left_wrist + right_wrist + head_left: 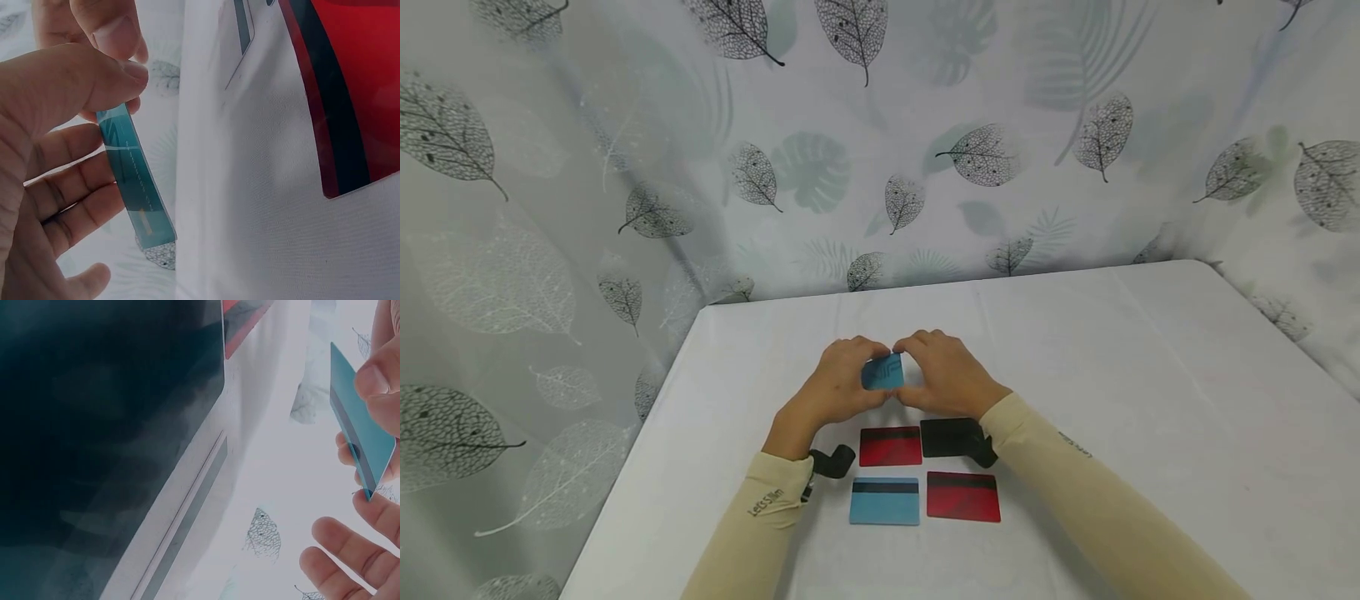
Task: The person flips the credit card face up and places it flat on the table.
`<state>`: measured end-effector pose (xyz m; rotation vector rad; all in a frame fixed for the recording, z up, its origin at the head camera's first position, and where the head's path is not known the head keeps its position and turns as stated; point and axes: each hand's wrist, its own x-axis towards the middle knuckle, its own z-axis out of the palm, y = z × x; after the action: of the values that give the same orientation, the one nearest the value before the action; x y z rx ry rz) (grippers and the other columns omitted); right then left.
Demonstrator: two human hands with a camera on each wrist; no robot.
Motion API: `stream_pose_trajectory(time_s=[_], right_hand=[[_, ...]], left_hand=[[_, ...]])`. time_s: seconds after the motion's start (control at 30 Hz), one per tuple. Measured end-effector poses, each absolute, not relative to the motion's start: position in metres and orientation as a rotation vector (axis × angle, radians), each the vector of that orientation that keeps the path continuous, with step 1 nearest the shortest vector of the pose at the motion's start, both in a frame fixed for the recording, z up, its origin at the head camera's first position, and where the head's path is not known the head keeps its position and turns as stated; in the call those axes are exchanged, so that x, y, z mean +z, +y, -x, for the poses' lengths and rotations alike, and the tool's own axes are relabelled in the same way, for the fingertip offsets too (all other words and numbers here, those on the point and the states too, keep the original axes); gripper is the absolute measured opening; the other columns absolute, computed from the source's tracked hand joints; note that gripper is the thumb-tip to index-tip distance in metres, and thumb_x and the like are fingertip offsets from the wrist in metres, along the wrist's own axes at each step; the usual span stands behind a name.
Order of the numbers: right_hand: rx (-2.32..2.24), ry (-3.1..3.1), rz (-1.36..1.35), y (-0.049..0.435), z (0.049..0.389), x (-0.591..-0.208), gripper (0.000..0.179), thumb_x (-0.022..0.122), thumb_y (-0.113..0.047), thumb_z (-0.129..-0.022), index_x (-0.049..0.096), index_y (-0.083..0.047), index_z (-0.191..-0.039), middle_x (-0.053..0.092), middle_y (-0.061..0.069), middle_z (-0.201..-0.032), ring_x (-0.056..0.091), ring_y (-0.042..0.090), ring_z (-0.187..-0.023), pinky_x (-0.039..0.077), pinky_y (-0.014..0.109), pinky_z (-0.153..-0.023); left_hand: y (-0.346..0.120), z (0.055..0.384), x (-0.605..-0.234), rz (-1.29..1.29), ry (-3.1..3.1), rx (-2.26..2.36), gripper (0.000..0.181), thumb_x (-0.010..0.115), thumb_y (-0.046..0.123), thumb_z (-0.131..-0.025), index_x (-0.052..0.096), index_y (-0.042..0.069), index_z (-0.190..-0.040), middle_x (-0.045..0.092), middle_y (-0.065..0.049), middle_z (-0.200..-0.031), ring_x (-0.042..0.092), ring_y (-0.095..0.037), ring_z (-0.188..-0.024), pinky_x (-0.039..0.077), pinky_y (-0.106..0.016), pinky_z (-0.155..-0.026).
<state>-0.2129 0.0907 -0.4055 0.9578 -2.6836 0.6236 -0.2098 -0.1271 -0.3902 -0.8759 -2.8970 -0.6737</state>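
Observation:
A blue bank-style card (pixel 882 372) is held up between both hands above the white table. My left hand (pixel 842 379) grips its left side, thumb along the near edge and fingers behind, as the left wrist view shows on the card (pixel 137 181). The right hand (pixel 945 372) holds the other side; a fingertip touches the lower corner of the card (pixel 362 425) in the right wrist view. Both thumbs meet closely. Nearer the body lie a red card (pixel 890 447), a black card (pixel 946 437), a blue card (pixel 884 507) and another red card (pixel 963 502).
The white-covered table (pixel 1150 417) stretches beyond the cards to both sides. A leaf-patterned curtain (pixel 902 125) hangs behind it and at the sides. Black devices are strapped at both wrists, the right one overlapping the black card. A pale striped edge (pixel 187 519) lies beyond that card.

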Motion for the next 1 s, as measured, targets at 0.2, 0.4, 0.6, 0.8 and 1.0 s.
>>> stream_pose_trajectory(time_s=[0.2,0.4,0.6,0.8,1.0], right_hand=[[0.554,-2.725,-0.929,0.094,0.213,-0.406,0.054,0.079,-0.042,-0.086,0.068,-0.009,-0.127,0.070,0.011,-0.122,0.066,0.031,-0.107,0.055,0.052,-0.097],[0.490,-2.715,-0.940,0.097,0.214,-0.408,0.053,0.080,-0.042,-0.085,0.070,-0.009,-0.124,0.070,0.010,-0.119,0.065,0.030,-0.102,0.057,0.049,-0.091],[0.457,-2.695,-0.940,0.100,0.214,-0.409,0.051,0.081,-0.041,-0.083,0.072,-0.008,-0.122,0.070,0.011,-0.117,0.066,0.030,-0.100,0.058,0.049,-0.089],[0.445,-2.758,-0.913,0.100,0.214,-0.408,0.052,0.080,-0.041,-0.084,0.072,-0.008,-0.124,0.070,0.012,-0.121,0.065,0.031,-0.103,0.057,0.050,-0.091],[0.443,-2.797,-0.903,0.102,0.213,-0.407,0.056,0.079,-0.040,-0.084,0.070,-0.008,-0.129,0.069,0.012,-0.124,0.065,0.032,-0.106,0.056,0.052,-0.094]], left_hand=[[-0.129,0.210,-0.393,0.813,-2.973,-0.650,0.057,0.083,0.027,-0.087,0.062,0.009,-0.136,0.065,-0.009,-0.131,0.058,-0.028,-0.115,0.042,-0.052,-0.107],[-0.132,0.211,-0.395,0.808,-2.995,-0.592,0.055,0.083,0.027,-0.087,0.064,0.010,-0.135,0.064,-0.009,-0.132,0.057,-0.027,-0.115,0.041,-0.051,-0.106],[-0.131,0.211,-0.395,0.776,-2.994,-0.587,0.053,0.083,0.026,-0.085,0.066,0.010,-0.132,0.065,-0.007,-0.126,0.057,-0.026,-0.112,0.041,-0.050,-0.107],[-0.131,0.211,-0.397,0.766,-3.030,-0.558,0.053,0.083,0.027,-0.086,0.066,0.010,-0.132,0.065,-0.006,-0.123,0.056,-0.025,-0.113,0.039,-0.050,-0.109],[-0.131,0.212,-0.399,0.757,-3.061,-0.475,0.052,0.083,0.028,-0.085,0.066,0.012,-0.132,0.064,-0.006,-0.123,0.056,-0.025,-0.112,0.040,-0.050,-0.109]])
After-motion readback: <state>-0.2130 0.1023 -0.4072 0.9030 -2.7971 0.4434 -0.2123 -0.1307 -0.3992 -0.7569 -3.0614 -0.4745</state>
